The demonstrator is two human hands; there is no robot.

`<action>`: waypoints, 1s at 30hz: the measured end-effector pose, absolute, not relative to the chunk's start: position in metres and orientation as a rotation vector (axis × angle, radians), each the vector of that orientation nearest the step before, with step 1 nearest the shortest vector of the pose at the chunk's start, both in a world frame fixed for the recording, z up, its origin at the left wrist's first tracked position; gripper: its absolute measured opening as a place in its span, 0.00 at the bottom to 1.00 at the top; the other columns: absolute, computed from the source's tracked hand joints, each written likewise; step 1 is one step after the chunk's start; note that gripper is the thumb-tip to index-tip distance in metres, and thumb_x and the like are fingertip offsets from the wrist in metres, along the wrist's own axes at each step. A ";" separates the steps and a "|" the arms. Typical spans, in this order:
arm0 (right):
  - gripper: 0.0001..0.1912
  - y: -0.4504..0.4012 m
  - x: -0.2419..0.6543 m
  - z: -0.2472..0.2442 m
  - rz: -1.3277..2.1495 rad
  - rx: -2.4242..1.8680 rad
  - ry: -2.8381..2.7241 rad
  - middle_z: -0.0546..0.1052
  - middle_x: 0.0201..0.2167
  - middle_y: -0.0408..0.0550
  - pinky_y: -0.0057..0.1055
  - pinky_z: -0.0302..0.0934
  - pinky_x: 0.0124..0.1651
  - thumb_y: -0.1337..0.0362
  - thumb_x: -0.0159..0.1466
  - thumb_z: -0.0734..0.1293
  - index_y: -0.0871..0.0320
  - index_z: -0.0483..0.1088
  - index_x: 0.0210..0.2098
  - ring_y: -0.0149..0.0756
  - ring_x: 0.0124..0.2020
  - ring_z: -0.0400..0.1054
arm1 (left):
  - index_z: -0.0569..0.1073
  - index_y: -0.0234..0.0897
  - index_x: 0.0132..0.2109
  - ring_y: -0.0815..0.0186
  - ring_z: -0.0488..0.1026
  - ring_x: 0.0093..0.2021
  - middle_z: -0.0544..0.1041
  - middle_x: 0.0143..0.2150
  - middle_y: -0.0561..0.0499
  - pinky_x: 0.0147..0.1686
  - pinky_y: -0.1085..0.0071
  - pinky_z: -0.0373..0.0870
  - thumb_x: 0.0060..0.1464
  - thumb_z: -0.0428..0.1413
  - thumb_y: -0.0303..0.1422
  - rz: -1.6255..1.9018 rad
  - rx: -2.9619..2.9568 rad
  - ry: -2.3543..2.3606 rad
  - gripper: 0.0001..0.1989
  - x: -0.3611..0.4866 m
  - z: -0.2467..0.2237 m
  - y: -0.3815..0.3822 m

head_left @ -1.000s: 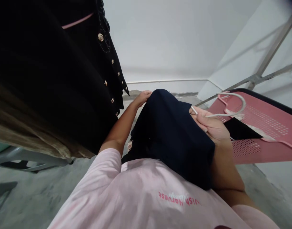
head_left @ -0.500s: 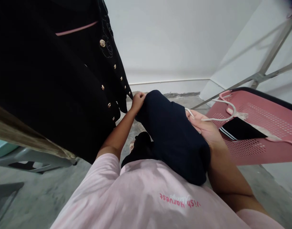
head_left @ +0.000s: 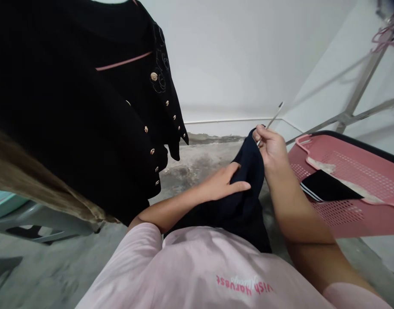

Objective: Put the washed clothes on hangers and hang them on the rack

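A dark navy garment [head_left: 253, 165] hangs in front of my body, bunched lengthwise. At its upper edge, my right hand [head_left: 272, 148] is closed on the cloth together with a white hanger [head_left: 275, 115], whose thin end sticks up past the fingers. My left hand [head_left: 221, 182] rests against the middle of the garment, thumb and fingers spread apart; some fingertips are hidden or blurred at the cloth. The lower part of the garment merges with my dark legwear, so its full shape cannot be made out.
Left, a black cardigan [head_left: 119, 116] with gold buttons hangs beside brown cloth [head_left: 55, 180]. A grey stool [head_left: 55, 225] bears a teal basin [head_left: 5, 204]. At right stands a pink perforated basket [head_left: 338, 223] holding a black striped item [head_left: 333, 186], near a metal rack [head_left: 367, 86].
My left hand has left the garment's far-left corner and moved right and nearer, onto its middle. My right hand has risen, and the garment now hangs narrower. The hanger has turned upward.
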State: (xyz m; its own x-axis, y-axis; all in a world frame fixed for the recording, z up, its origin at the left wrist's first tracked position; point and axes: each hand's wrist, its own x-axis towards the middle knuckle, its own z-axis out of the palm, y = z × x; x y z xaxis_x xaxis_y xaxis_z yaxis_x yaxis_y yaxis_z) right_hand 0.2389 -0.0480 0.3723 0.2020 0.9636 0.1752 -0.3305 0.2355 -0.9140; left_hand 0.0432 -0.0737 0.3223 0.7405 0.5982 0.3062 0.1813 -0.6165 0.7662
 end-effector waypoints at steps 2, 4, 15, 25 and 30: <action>0.19 -0.042 0.231 0.373 1.024 -0.831 -0.840 0.59 0.18 0.38 0.21 0.44 0.20 0.62 0.54 0.74 0.58 0.58 0.23 0.22 0.18 0.48 | 0.70 0.38 0.46 0.56 0.71 0.39 0.74 0.40 0.47 0.37 0.66 0.63 0.54 0.60 0.43 0.675 2.161 0.649 0.17 0.044 0.324 -0.077; 0.20 -0.040 0.224 0.372 1.022 -0.813 -0.867 0.62 0.19 0.38 0.20 0.47 0.21 0.61 0.51 0.76 0.58 0.59 0.24 0.22 0.19 0.51 | 0.70 0.38 0.41 0.59 0.69 0.37 0.73 0.37 0.50 0.36 0.67 0.61 0.49 0.61 0.37 0.692 2.041 0.635 0.12 0.043 0.323 -0.072; 0.26 -0.095 0.231 0.333 0.765 -1.170 -1.484 0.74 0.45 0.50 0.36 0.67 0.51 0.40 0.60 0.69 0.53 0.71 0.47 0.40 0.47 0.70 | 0.77 0.35 0.37 0.66 0.71 0.30 0.76 0.30 0.53 0.33 0.71 0.64 0.31 0.66 0.30 0.862 1.055 0.469 0.19 0.037 0.349 -0.062; 0.49 -0.121 0.183 0.372 0.859 -0.854 -1.533 0.65 0.62 0.55 0.47 0.61 0.64 0.43 0.52 0.77 0.47 0.52 0.65 0.50 0.63 0.62 | 0.76 0.38 0.44 0.62 0.74 0.34 0.76 0.35 0.50 0.32 0.68 0.69 0.46 0.64 0.42 1.022 1.367 0.374 0.19 0.023 0.423 -0.094; 0.40 -0.104 0.165 0.448 0.668 -0.678 -1.605 0.67 0.57 0.50 0.46 0.61 0.65 0.49 0.54 0.77 0.47 0.58 0.60 0.48 0.63 0.62 | 0.73 0.41 0.50 0.59 0.78 0.38 0.76 0.37 0.49 0.33 0.64 0.75 0.62 0.54 0.49 1.287 1.766 0.414 0.19 0.002 0.481 -0.089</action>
